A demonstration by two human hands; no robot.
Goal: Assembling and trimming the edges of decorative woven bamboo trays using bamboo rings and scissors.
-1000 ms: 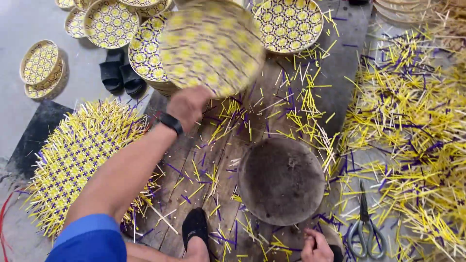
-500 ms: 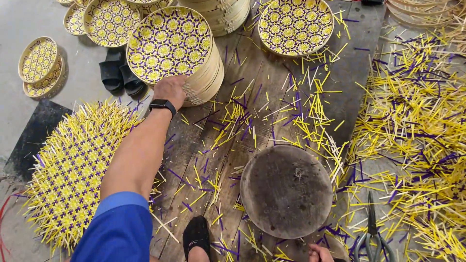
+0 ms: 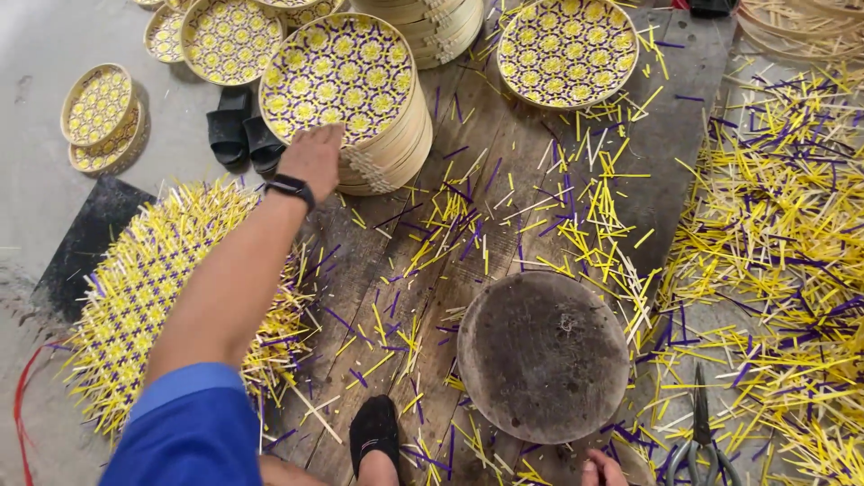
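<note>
Left hand, fingers curled loosely on rim of top woven tray, upper centre; judged light, stiff, brittle-edged; grip rim. Right hand mostly cropped, fingers indeterminable

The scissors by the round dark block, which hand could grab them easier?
Probably the right hand. It sits low beside the round dark block, close to the scissors. The left hand is stretched far away, resting on the stack of woven trays.

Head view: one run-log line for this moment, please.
left hand on top woven tray of stack | right hand by round mould | scissors idle
</note>
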